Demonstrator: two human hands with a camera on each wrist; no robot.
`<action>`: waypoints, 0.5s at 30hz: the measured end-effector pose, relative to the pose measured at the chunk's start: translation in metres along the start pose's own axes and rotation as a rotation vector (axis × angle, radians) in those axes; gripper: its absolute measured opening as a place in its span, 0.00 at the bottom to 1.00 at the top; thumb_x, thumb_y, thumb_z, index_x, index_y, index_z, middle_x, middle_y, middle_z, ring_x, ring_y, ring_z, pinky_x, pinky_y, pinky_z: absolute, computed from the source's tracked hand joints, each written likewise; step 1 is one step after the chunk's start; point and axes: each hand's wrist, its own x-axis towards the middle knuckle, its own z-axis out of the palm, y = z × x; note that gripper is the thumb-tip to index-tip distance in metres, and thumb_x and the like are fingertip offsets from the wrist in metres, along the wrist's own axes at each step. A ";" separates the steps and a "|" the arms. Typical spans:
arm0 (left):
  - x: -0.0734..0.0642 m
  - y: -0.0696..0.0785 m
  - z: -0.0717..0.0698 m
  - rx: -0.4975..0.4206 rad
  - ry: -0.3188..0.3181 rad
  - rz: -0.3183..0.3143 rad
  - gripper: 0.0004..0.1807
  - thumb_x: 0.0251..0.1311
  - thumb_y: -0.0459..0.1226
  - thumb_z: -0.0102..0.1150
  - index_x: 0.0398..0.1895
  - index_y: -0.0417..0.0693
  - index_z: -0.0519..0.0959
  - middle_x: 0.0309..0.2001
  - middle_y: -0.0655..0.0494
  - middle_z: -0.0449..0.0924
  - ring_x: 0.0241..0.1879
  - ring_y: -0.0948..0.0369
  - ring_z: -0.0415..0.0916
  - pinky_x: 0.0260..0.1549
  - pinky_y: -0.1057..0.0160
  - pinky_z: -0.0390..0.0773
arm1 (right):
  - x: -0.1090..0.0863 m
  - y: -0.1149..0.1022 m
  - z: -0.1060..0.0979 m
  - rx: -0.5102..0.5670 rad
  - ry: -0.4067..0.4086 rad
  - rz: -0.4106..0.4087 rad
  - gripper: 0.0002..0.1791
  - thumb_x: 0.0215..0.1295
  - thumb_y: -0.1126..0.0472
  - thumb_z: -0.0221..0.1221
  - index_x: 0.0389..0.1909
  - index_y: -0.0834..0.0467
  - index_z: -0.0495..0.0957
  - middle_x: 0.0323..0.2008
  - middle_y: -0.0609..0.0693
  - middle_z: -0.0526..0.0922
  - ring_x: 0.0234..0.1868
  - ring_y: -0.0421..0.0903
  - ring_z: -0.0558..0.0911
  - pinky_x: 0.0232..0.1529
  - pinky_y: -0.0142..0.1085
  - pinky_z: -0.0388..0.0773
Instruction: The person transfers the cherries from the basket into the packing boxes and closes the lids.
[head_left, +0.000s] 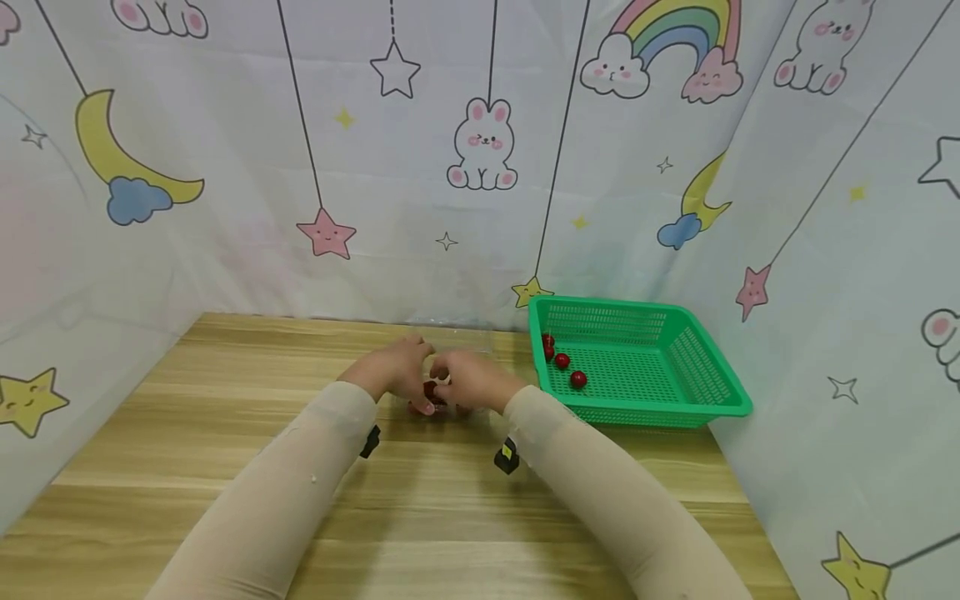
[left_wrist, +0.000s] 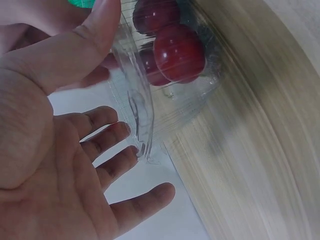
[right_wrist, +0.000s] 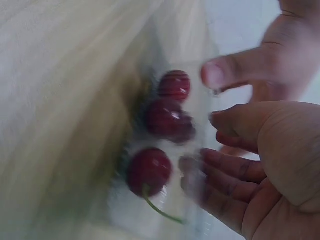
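A clear plastic box (left_wrist: pixel 185 102) with dark red cherries (left_wrist: pixel 180 52) inside sits on the table, partly hidden by both hands in the head view. My left hand (head_left: pixel 397 371) is at its near edge; the left wrist view shows the thumb along the rim and the other fingers spread below it. From the other side my right hand (head_left: pixel 476 379) reaches to the box, its fingertips (right_wrist: pixel 192 167) overlapping the clear wall. One cherry (right_wrist: pixel 149 171) in the box has a green stem. Motion blurs the right wrist view.
To the right stands a green perforated basket (head_left: pixel 720 387) with several cherries (head_left: pixel 578 380) along its left side. The wood-grain table (head_left: pixel 420 533) meets a patterned cloth (head_left: pixel 405 275) at the back and sides. Small black devices (head_left: pixel 507 457) are strapped at the wrists.
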 end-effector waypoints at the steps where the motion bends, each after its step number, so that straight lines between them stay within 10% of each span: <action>1: 0.000 0.000 0.000 -0.001 -0.001 -0.004 0.62 0.59 0.52 0.89 0.90 0.43 0.64 0.89 0.38 0.59 0.88 0.37 0.58 0.81 0.33 0.71 | -0.002 0.001 -0.003 -0.008 -0.004 0.006 0.15 0.85 0.59 0.64 0.65 0.58 0.87 0.62 0.55 0.92 0.58 0.51 0.92 0.63 0.47 0.90; 15: 0.000 0.001 0.000 -0.019 0.007 -0.031 0.61 0.59 0.50 0.89 0.91 0.43 0.63 0.90 0.39 0.58 0.90 0.38 0.56 0.83 0.34 0.69 | -0.050 0.023 -0.086 -0.069 0.031 0.103 0.19 0.89 0.55 0.61 0.71 0.57 0.86 0.65 0.55 0.91 0.63 0.53 0.91 0.65 0.51 0.90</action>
